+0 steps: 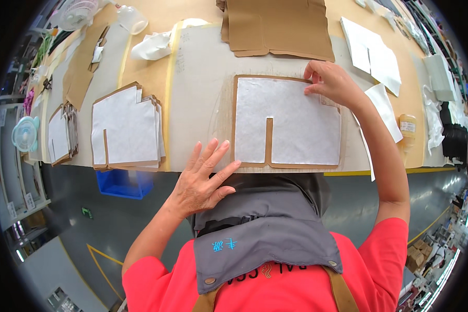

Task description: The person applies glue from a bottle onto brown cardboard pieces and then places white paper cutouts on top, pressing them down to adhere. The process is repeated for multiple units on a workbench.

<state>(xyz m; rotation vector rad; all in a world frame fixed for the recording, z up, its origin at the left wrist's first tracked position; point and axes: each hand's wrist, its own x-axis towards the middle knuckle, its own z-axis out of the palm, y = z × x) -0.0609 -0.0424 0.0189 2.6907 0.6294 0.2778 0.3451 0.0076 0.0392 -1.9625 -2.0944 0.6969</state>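
A white sheet [296,112] with a narrow slot and a stepped upper right corner lies on a slightly larger brown piece [269,143] at the table's front edge. Brown shows along its border and through the slot. My right hand [334,86] is bent over the upper right part, thumb and forefinger at the sheet's top edge with their tips apart. Nothing visible is lifted between them. Spread open, my left hand [205,179] is beside the lower left corner, fingertips over the table edge and one finger near the sheet; it holds nothing.
Matching white-on-brown pieces [125,127] are stacked to the left, another stack [63,132] farther left. Brown sheets [281,26] lie at the back; white pieces [370,52] lie right, near a yellowish bottle [407,127]. A blue bin [125,183] stands below the table.
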